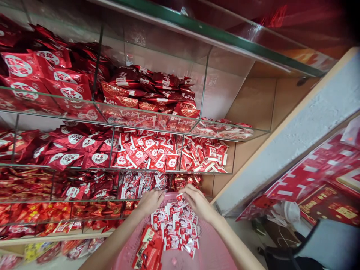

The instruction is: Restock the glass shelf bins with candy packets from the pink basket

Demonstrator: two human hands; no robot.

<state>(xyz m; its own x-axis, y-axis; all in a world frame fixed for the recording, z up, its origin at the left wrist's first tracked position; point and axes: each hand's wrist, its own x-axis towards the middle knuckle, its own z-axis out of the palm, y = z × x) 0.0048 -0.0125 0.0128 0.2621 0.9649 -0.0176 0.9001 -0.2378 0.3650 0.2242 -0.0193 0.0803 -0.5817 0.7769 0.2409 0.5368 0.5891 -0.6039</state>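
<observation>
A pink plastic basket (pixel 208 247) is in front of me at the bottom of the view. My left hand (pixel 150 201) is closed over its far rim on the left, fingertips partly hidden. On the right side of that rim, my right hand (pixel 198 202) curls its fingers over the edge, close to one small packet. Inside the basket lies a heap of small white-and-red candy packets (pixel 180 225). Several larger red packets (pixel 149 247) with dark lettering lie beside them at the left.
Glass shelves (pixel 157 125) with dividers hold red snack bags (pixel 70 84) and small red-and-white packets (pixel 149 152). A glass shelf edge (pixel 213 33) juts out overhead. On the right stand a white wall edge (pixel 281 150), red printed packaging (pixel 315 168) and a grey chair (pixel 326 243).
</observation>
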